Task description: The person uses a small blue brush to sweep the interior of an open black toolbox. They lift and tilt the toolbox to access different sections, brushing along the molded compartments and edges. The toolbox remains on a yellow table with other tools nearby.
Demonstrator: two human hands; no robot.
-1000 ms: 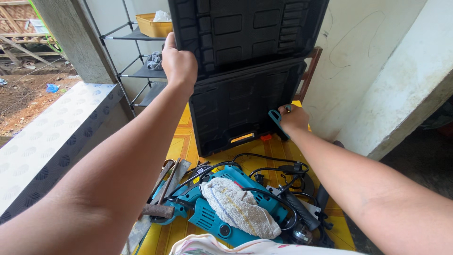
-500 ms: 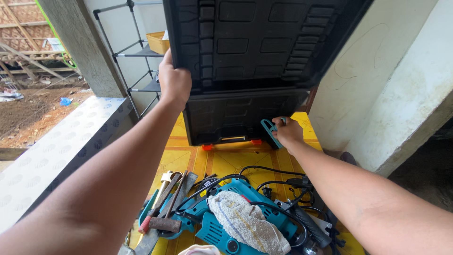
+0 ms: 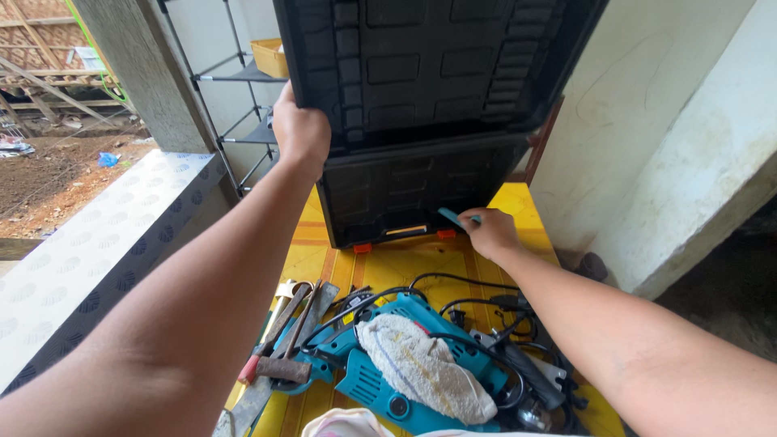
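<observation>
Head view: my left hand (image 3: 301,129) grips the lid (image 3: 429,65) edge of the black case (image 3: 405,198), propped open on the yellow worktop (image 3: 388,271). My right hand (image 3: 488,233) has drawn back from the case, now pinching a teal tool (image 3: 452,217). Saw (image 3: 380,356) lies below.

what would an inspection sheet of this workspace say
surface: yellow patterned table, crowded at the near end
job's things: black case open, lid raised; small teal tool at its lower half
clutter: teal power tool under a rag, hammer
hands: left hand grips the lid edge; right hand holds the teal tool
cables: black cord looped beside the power tool
surroundings: shelf rack, white wall
</observation>
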